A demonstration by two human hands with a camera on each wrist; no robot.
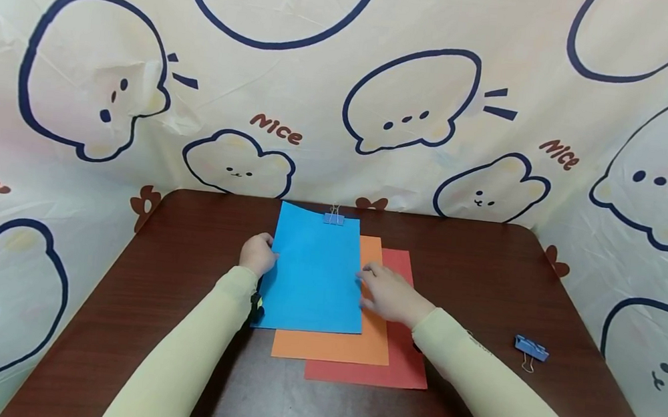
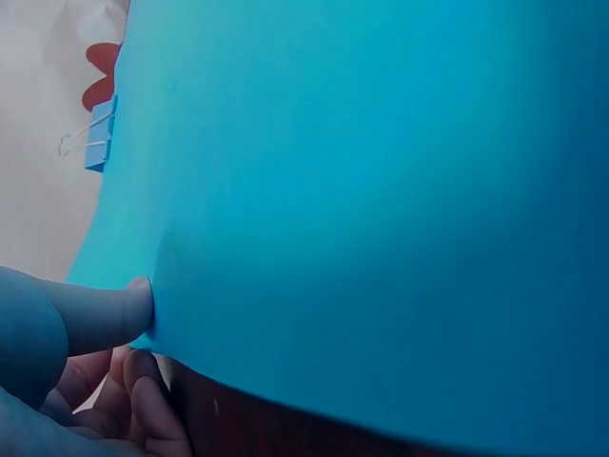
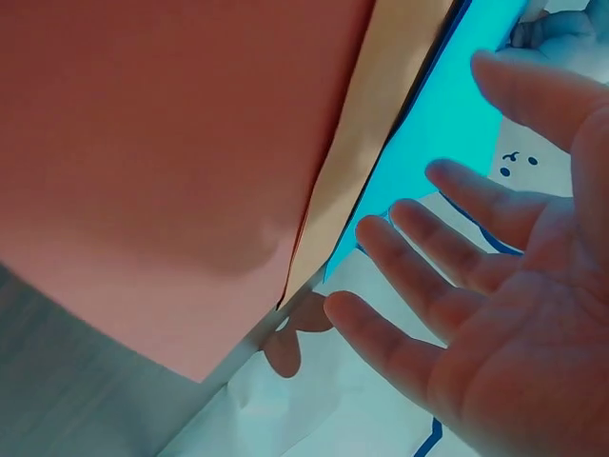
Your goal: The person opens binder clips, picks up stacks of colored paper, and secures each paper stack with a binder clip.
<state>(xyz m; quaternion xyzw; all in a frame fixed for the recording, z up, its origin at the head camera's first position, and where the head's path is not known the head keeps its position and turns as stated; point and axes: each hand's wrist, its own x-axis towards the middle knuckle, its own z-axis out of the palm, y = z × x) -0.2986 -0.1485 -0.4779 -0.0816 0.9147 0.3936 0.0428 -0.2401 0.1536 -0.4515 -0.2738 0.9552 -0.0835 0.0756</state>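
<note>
A blue paper sheet (image 1: 315, 274) lies on top, with a blue binder clip (image 1: 333, 219) on its far edge. My left hand (image 1: 258, 255) pinches the left edge of this sheet, thumb on top and fingers beneath, as the left wrist view shows. Under it, stepped toward the lower right, are an orange sheet (image 1: 329, 348) and a red sheet (image 1: 366, 375). At the blue sheet's right edge, over the orange and red ones, hovers my right hand (image 1: 393, 295). Its fingers are spread and hold nothing in the right wrist view; contact with the paper is unclear.
A second blue binder clip (image 1: 530, 349) lies on the right part of the dark brown table (image 1: 184, 254). A white cloth (image 1: 320, 100) printed with cartoon bears hangs behind the table and along both sides.
</note>
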